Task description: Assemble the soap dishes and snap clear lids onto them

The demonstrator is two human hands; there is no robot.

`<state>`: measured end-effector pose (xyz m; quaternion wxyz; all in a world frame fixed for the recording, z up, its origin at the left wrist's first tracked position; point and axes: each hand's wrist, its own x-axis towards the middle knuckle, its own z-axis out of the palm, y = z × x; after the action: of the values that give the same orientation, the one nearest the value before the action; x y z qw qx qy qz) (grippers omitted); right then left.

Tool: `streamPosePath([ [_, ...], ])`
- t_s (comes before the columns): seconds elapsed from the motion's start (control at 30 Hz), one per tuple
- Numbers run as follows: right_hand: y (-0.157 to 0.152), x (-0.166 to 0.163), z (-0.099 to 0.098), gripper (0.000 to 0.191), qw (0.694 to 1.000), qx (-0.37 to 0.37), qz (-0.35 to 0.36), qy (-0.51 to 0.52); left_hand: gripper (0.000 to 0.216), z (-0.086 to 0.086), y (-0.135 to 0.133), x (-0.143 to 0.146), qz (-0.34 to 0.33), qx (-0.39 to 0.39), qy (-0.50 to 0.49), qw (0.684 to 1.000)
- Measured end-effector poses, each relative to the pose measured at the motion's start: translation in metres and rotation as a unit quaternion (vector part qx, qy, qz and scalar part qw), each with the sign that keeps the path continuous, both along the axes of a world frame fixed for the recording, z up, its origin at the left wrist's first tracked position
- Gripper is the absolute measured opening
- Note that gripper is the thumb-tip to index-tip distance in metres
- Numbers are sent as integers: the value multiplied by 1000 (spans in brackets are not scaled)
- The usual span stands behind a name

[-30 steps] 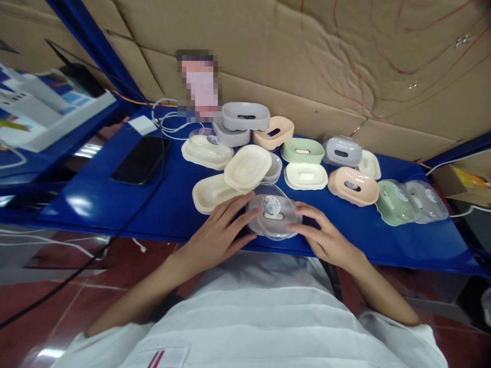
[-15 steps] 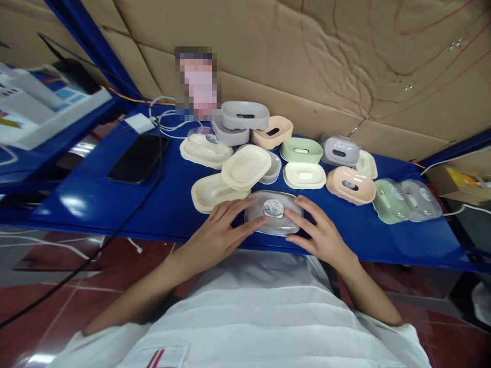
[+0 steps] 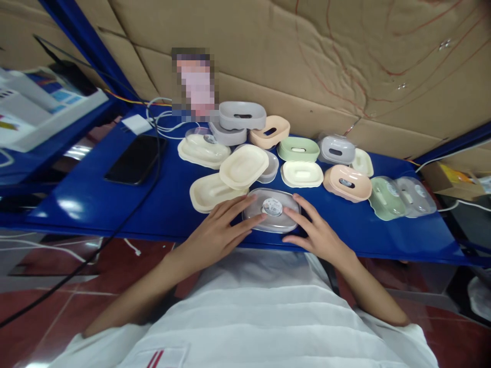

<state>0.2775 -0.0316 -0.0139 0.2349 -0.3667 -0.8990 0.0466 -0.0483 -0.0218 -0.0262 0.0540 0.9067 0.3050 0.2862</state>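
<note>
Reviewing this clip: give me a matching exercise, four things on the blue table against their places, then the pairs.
Things:
1. black phone
2. clear-lidded grey soap box
3. peach soap box
4. grey tray

Places:
A. stacked on another grey piece at the back
B. between the left hand and right hand
C. far left, by the cables
D. right of centre, beside a green box

Pairs: 1-C, 2-B, 3-D, 4-A

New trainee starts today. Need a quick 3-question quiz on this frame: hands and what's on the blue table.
1. True or false: both hands touch the clear-lidded grey soap box.
2. What lies left of the boxes? A) phone B) mug C) scissors
3. What colour is the tray beside the left hand?

Key:
1. True; the right hand rests on it too.
2. A, the black phone.
3. Cream tray.
</note>
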Motion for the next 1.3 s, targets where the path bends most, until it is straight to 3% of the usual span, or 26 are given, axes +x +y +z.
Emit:
streamPosePath([
  [0.1, 1, 2, 0, 90, 999, -41, -2, 0, 63, 2, -1, 0, -10, 2, 8, 1000],
  [0.23, 3, 26, 16, 88, 999, 45, -20, -4, 53, 1, -1, 3, 64, 20, -27, 997],
  [0.33, 21, 80, 41, 88, 977, 154, -146, 9, 40, -1, 0, 5, 148, 29, -50, 987],
  [0.43, 61, 159, 67, 77, 919, 201, -339, -22, 29, -2, 1, 4, 133, 25, -26, 990],
  [0.5, 93, 210, 77, 79, 866, 167, -470, -35, 26, 0, 1, 3, 54, 12, -10, 998],
  [0.57, 122, 248, 80, 77, 818, 86, -564, -74, 26, 2, 0, 2, -23, -4, 4, 1000],
  [0.63, 142, 267, 77, 76, 780, 8, -613, -123, 28, 4, -1, 1, -49, -8, 13, 999],
  [0.7, 151, 269, 72, 76, 765, -28, -626, -148, 30, 3, -1, 1, -32, 2, 8, 999],
  [0.8, 154, 256, 70, 81, 769, -64, -618, -148, 30, 0, -1, 3, 35, 11, -9, 999],
  [0.9, 149, 233, 78, 69, 765, -119, -610, -169, 32, -1, 1, 4, 84, -2, -4, 996],
  [0.93, 146, 222, 82, 62, 769, -102, -608, -169, 35, -1, 1, 4, 75, -9, 5, 997],
  [1.0, 135, 191, 88, 52, 808, -10, -572, -145, 39, 1, 2, 4, 25, -22, 28, 999],
  [1.07, 119, 148, 88, 45, 886, 65, -447, -107, 40, 2, 1, 3, -22, -28, 44, 998],
  [1.13, 104, 99, 79, 42, 961, 62, -258, -81, 40, 3, 0, 2, -35, -29, 42, 998],
  [1.2, 93, 53, 65, 41, 987, 49, -132, -81, 38, 3, 0, 1, -17, -25, 20, 999],
  [1.3, 92, 2, 42, 48, 993, 42, -36, -109, 38, 0, -1, 1, 37, -20, -8, 999],
])
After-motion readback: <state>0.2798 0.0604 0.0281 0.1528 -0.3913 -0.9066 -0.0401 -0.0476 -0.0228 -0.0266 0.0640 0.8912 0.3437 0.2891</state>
